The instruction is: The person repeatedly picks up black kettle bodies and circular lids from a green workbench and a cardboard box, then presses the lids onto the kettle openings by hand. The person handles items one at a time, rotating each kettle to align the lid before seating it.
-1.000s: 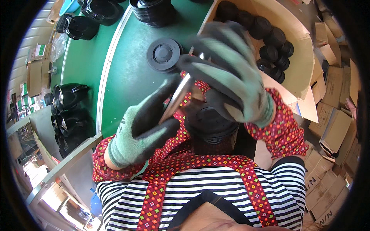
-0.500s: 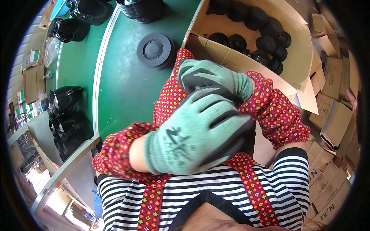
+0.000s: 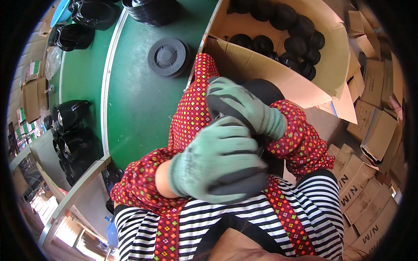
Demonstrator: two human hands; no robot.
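Our left hand (image 3: 220, 162) and right hand (image 3: 240, 103) curl close together, with a dark round shape (image 3: 267, 89) just past the right, but we can't tell what they hold, and a loose grip could drop it.

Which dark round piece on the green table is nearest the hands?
The flat disc with a raised centre, closest to the right hand; the ringed stack and shiny jugs sit farther off.
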